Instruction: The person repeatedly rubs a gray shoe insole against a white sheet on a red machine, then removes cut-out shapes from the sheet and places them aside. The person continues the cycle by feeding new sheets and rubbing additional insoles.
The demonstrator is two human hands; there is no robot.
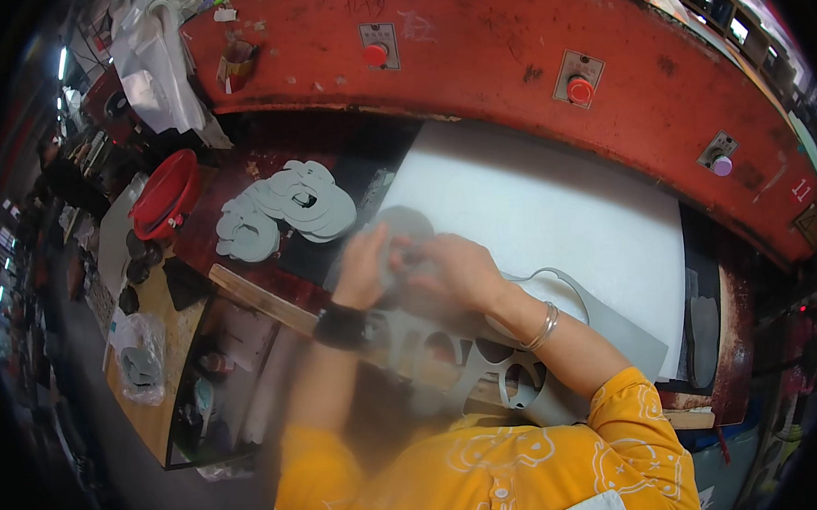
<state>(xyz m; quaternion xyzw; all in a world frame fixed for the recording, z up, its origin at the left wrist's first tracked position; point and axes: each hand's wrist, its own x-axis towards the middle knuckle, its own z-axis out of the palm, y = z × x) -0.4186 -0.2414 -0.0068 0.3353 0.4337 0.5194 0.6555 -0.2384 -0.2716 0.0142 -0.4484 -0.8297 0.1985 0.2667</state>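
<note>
Both hands meet over a stack of grey cut-out pieces (405,226) at the near left corner of the white cutting board (554,210). My left hand (365,266), blurred by motion and wearing a black wristband, grips the pieces from the left. My right hand (455,266), with silver bangles on its wrist, holds them from the right. Under my forearms lies a grey sheet (512,374) with round holes punched out of it.
A pile of grey cut shapes (286,206) lies left of the board, beside a red bowl (165,194). The red press head (509,56) with red buttons (580,89) arches behind. A wooden side table (160,360) with a plastic bag stands at the left.
</note>
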